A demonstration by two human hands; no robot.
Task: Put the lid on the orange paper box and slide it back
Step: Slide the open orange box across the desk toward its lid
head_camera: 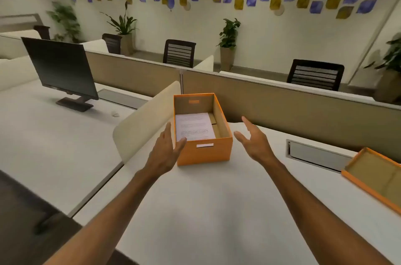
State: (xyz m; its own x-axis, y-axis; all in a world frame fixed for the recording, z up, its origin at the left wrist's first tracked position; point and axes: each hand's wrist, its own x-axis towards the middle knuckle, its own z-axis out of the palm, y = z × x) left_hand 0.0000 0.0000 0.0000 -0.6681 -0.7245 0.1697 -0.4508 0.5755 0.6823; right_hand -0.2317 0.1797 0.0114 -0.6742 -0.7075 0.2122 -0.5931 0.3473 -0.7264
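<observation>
An orange paper box (208, 152) stands open on the white desk (206, 210), close to the beige partition. White printed sheets (194, 127) lie inside it. Its orange lid (377, 175) lies upside down at the desk's right edge, partly cut off by the frame. My left hand (166, 152) is at the box's front left corner, thumb touching the rim, fingers spread. To the right of the box, my right hand (252, 141) hovers open, a short gap away from the box's wall.
A beige side divider (143, 121) rises just left of the box. A cable tray slot (314, 155) is set into the desk between box and lid. A dark monitor (61, 69) stands on the neighbouring desk to the left. Chairs and plants line the far wall.
</observation>
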